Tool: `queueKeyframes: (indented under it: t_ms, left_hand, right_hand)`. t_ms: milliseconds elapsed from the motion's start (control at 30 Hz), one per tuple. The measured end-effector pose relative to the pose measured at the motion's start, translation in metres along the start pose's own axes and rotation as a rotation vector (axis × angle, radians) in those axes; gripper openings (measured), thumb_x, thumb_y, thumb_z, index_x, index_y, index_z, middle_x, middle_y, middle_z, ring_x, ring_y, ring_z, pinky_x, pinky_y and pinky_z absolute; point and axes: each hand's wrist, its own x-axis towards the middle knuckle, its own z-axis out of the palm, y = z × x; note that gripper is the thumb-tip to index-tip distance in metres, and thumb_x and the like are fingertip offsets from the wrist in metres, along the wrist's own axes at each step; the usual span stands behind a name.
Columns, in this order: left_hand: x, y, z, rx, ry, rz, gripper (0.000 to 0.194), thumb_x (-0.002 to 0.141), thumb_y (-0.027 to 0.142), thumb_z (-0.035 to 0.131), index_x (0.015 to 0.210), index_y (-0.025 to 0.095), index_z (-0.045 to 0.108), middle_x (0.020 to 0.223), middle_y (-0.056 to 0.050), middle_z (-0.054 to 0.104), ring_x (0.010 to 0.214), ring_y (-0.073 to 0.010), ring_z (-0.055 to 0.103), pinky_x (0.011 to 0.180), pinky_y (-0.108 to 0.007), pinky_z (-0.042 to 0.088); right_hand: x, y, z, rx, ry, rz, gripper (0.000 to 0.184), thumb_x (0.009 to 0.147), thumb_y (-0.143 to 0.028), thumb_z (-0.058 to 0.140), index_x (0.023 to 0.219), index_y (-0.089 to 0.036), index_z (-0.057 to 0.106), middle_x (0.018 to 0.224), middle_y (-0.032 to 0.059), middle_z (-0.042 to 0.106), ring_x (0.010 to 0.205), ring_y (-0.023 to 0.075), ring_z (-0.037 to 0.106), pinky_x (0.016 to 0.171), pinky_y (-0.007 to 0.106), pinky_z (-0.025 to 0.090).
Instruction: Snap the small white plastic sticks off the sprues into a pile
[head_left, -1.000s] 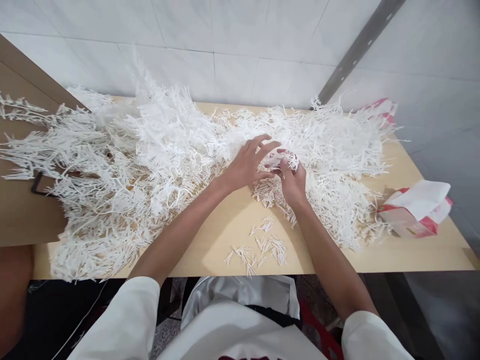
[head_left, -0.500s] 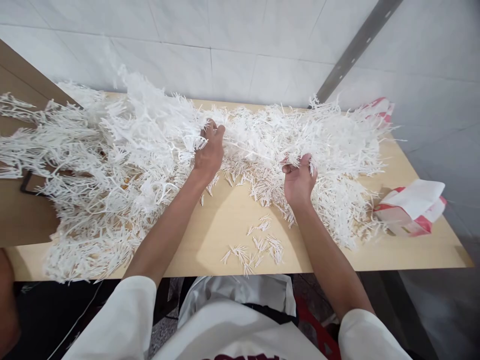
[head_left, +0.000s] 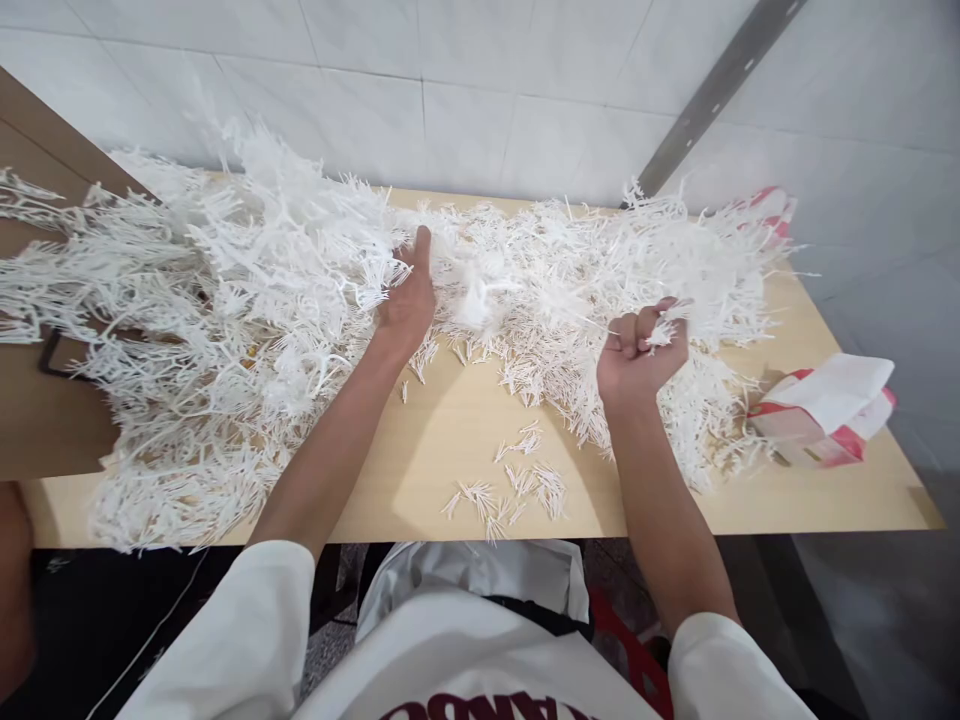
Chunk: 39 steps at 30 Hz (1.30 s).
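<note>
A large heap of branched white plastic pieces (head_left: 225, 300) covers the left and back of the wooden table (head_left: 450, 440). My left hand (head_left: 407, 295) lies at the heap's right edge, thumb up, fingers reaching into the white pieces. My right hand (head_left: 641, 350) is raised palm up to the right, fingers curled round a small bunch of white plastic sticks (head_left: 664, 328). A spread of short loose white sticks (head_left: 637, 290) lies behind and around that hand. Small clusters of sticks (head_left: 510, 490) rest near the table's front edge.
A red and white plastic bag (head_left: 825, 410) lies at the table's right end, and another (head_left: 765, 205) sits at the back right by the tiled wall. A brown board (head_left: 37, 420) stands at the left. A person's bare arm (head_left: 15, 580) shows at the lower left.
My hands, together at the centre a second ago, have moved apart. The left went into the heap and loosened its fist; the right lifted rightward with a bunch of sticks.
</note>
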Motion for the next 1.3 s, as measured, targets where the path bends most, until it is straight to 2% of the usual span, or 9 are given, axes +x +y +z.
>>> queueKeyframes:
  t_ms: [100,233,400,533,667,800,1000,1133,1300]
  left_hand:
    - [0.004,-0.007,0.003,-0.072,0.079,-0.073,0.062,0.092,0.036,0.047,0.147,0.024,0.021,0.131,-0.016,0.053,0.125,-0.0383,0.049,0.094,-0.056,0.042]
    - [-0.004,0.011,0.016,-0.099,0.101,0.004,0.066,0.086,0.033,0.054,0.146,0.026,0.026,0.147,-0.017,0.038,0.13,-0.041,0.043,0.094,-0.06,0.043]
    - [-0.034,0.053,0.023,-0.087,0.11,0.23,0.05,0.091,0.028,0.042,0.14,0.025,0.038,0.155,-0.011,0.029,0.139,-0.0387,0.031,0.102,-0.062,0.036]
    - [-0.046,0.068,0.015,-0.107,0.251,0.33,0.038,0.093,0.024,0.037,0.13,0.021,0.046,0.145,-0.013,0.043,0.139,-0.0322,0.031,0.11,-0.058,0.028]
    - [-0.051,0.069,0.013,-0.156,0.358,0.406,0.028,0.093,0.027,0.041,0.118,0.02,0.052,0.132,-0.014,0.052,0.13,-0.03,0.042,0.107,-0.053,0.031]
    - [-0.058,0.075,0.018,-0.245,0.173,0.562,0.027,0.096,0.035,0.036,0.107,0.019,0.054,0.111,-0.011,0.062,0.11,-0.0252,0.056,0.099,-0.046,0.037]
    - [-0.06,0.08,0.034,-0.394,-0.304,0.637,0.052,0.091,0.058,0.039,0.126,0.019,0.043,0.112,-0.008,0.065,0.091,-0.019,0.062,0.079,-0.031,0.044]
    - [-0.05,0.071,0.041,-0.22,-0.26,0.654,0.034,0.096,0.045,0.039,0.102,0.018,0.059,0.101,-0.007,0.069,0.094,-0.0211,0.061,0.086,-0.036,0.038]
    - [-0.037,0.057,0.033,-0.216,-0.056,0.518,0.039,0.099,0.043,0.03,0.092,0.02,0.061,0.083,-0.003,0.067,0.08,-0.0172,0.059,0.088,-0.036,0.036]
  right_hand:
    - [0.009,0.0,-0.009,-0.092,0.06,-0.103,0.02,0.085,-0.038,0.051,0.071,-0.024,0.048,0.054,-0.0087,0.027,0.039,0.0049,0.023,0.037,0.021,0.023]
    - [0.011,0.019,-0.009,-0.232,0.098,-0.046,0.025,0.081,-0.046,0.06,0.074,-0.025,0.048,0.063,-0.0067,0.047,0.044,0.0049,0.037,0.036,0.02,0.026]
    - [-0.001,0.034,-0.001,-0.407,-0.042,-0.1,0.027,0.08,-0.05,0.061,0.09,-0.026,0.056,0.094,0.0002,0.065,0.07,0.0107,0.061,0.049,0.023,0.045]
    - [-0.009,0.03,0.003,-0.555,-0.189,-0.203,0.032,0.077,-0.05,0.067,0.097,-0.025,0.061,0.112,0.0042,0.062,0.089,0.0172,0.067,0.078,0.035,0.054]
    - [-0.016,0.03,0.007,-0.55,-0.226,-0.129,0.041,0.08,-0.055,0.062,0.11,-0.028,0.056,0.102,0.0035,0.065,0.086,0.0198,0.07,0.075,0.037,0.055]
    - [-0.022,0.033,0.009,-0.541,-0.282,-0.041,0.042,0.081,-0.057,0.059,0.111,-0.028,0.056,0.085,0.0004,0.068,0.084,0.0184,0.069,0.078,0.038,0.056]
    - [-0.024,0.033,0.01,-0.509,-0.297,0.013,0.046,0.087,-0.065,0.042,0.098,-0.026,0.064,0.104,0.0034,0.066,0.095,0.017,0.065,0.078,0.035,0.056]
    - [-0.021,0.024,0.01,-0.656,-0.306,-0.094,0.044,0.087,-0.063,0.044,0.091,-0.025,0.067,0.114,0.0033,0.063,0.102,0.0167,0.062,0.07,0.029,0.056]
    - [-0.012,0.016,0.004,-0.68,-0.145,-0.195,0.043,0.081,-0.063,0.055,0.083,-0.022,0.068,0.086,0.0015,0.063,0.064,0.0089,0.059,0.046,0.022,0.049]
